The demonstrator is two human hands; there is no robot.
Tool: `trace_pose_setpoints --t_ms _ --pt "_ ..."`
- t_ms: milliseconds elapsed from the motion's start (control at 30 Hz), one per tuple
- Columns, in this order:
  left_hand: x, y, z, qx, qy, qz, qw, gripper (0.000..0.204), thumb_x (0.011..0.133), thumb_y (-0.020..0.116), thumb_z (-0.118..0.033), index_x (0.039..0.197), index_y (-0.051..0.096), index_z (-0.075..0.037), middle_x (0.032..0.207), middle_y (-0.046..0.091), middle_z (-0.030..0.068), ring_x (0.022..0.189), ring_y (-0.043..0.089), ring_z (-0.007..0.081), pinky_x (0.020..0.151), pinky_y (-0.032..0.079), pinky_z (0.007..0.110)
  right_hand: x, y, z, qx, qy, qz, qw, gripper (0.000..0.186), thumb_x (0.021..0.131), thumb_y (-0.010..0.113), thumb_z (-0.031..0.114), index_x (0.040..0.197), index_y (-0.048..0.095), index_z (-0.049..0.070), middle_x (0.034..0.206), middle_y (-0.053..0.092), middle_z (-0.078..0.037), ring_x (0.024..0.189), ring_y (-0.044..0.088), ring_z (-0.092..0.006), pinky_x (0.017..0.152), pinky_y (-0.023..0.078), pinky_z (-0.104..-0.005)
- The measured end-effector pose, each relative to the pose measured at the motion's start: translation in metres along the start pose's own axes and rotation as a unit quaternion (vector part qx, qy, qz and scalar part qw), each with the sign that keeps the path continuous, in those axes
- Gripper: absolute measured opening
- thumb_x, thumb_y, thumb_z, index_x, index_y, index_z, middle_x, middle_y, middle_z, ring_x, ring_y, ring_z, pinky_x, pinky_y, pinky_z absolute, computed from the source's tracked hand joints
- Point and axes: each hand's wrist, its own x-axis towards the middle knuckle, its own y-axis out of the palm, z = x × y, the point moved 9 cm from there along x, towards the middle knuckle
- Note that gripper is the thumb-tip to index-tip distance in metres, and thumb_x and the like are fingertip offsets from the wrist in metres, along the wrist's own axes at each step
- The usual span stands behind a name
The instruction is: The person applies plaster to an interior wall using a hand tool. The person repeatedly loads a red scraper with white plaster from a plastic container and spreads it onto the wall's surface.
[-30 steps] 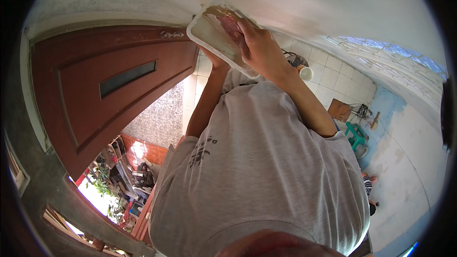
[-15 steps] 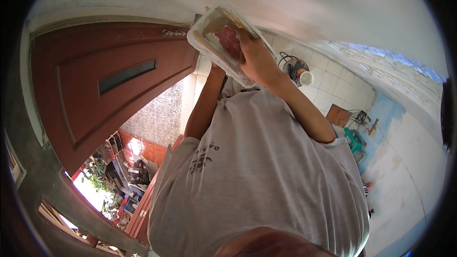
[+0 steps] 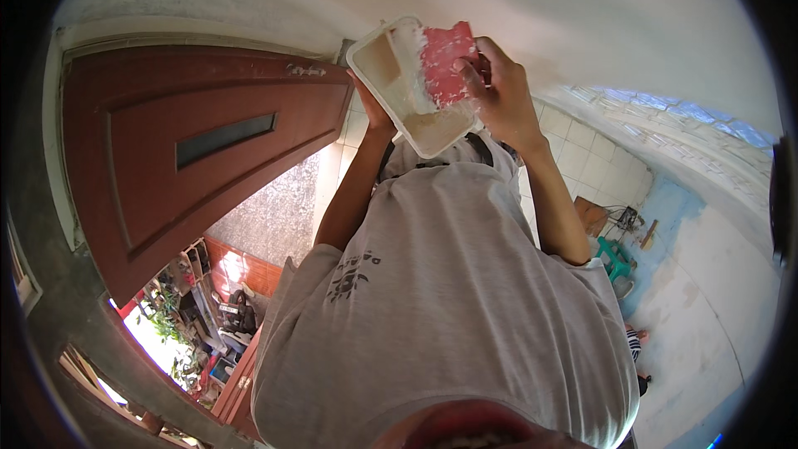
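A white rectangular plastic tub (image 3: 384, 58) is held up and tilted in front of my chest, with white paste smeared along its inside. My left hand (image 3: 374, 106) grips the tub at its left side, its fingers partly hidden underneath. In my right hand (image 3: 507, 98) is a red flat putty spreader (image 3: 447, 54), pinched between thumb and fingers. The spreader is raised over the tub's right edge, and white paste clings to its face and lower edge. From this view I cannot tell whether it touches the rim.
A brown panelled door (image 3: 224, 137) stands open on the left, close to my left arm. Ahead rises a pale plastered wall (image 3: 598, 8). On the tiled floor (image 3: 582, 150) at the right are a brown board (image 3: 591, 216), cables and a green plastic stool (image 3: 613, 258).
My right hand has lifted the spreader up and right from inside the tub. The tub has shifted slightly right and down, and paste now shows on the spreader.
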Motion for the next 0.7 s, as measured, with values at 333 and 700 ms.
trace_pose_setpoints --t_ms 333,700 --pt "0.011 0.037 0.004 0.073 0.003 -0.095 0.993 0.087 0.098 0.022 -0.082 0.145 0.05 -0.014 0.137 0.061 0.01 0.126 0.059 0.0263 0.11 0.046 0.042 -0.021 0.052 0.02 -0.264 -0.21 0.04 0.94 0.027 0.086 0.06 0.0 0.112 0.058 0.0 0.083 0.07 -0.023 0.077 0.069 -0.0466 0.07 0.055 -0.0565" --pt "0.017 0.047 0.007 0.041 0.039 -0.06 0.997 0.083 0.103 0.019 -0.076 0.153 0.042 -0.014 0.144 0.053 0.0082 0.129 0.056 0.0267 0.11 0.047 0.042 -0.01 0.036 0.009 -0.313 -0.109 0.053 0.942 0.032 0.089 0.06 0.003 0.12 0.058 0.0 0.088 0.072 -0.023 0.077 0.069 -0.0468 0.068 0.056 -0.055"
